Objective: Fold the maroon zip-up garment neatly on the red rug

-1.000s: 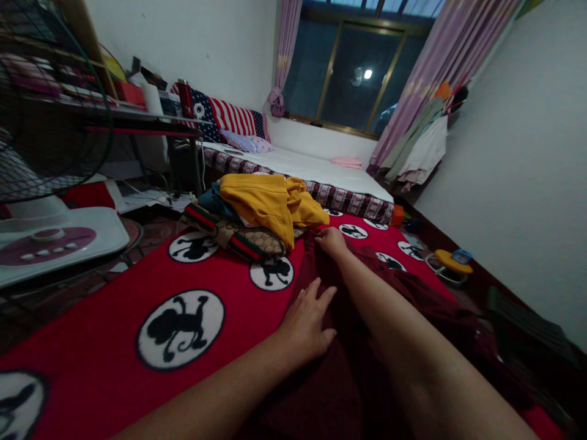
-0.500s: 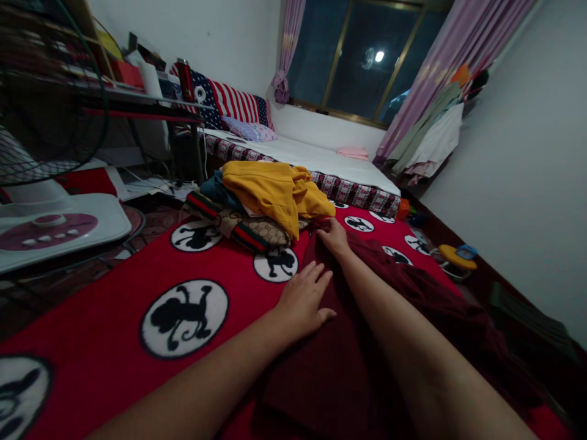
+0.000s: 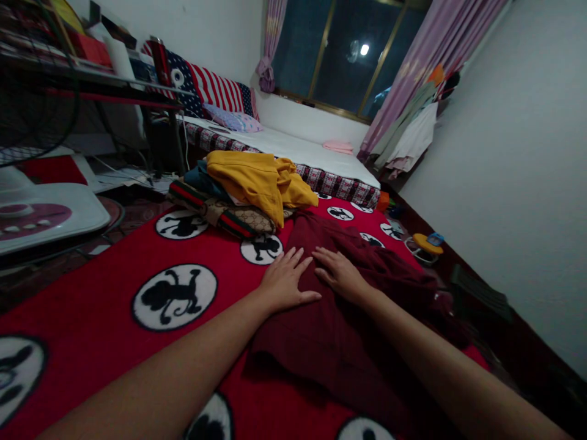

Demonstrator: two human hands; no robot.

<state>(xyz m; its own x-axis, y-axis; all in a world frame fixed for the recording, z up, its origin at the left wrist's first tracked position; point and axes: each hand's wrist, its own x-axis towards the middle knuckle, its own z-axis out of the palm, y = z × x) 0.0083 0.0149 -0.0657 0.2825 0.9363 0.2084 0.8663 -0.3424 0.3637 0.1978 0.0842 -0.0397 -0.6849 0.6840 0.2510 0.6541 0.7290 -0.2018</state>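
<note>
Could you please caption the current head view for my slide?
Left hand and right hand rest open on a maroon garment over red patterned cloth near a yellow garment.

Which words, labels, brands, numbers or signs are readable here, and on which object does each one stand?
No text can be read.
Maroon garment: no lettering visible.
Beige patterned cloth: its marks are too small to read.
Patterned bed edge: marks too small, blurred.

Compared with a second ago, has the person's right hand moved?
Yes: judged against the yellow garment, the right hand has drawn back along the maroon cloth, toward the person.
</note>
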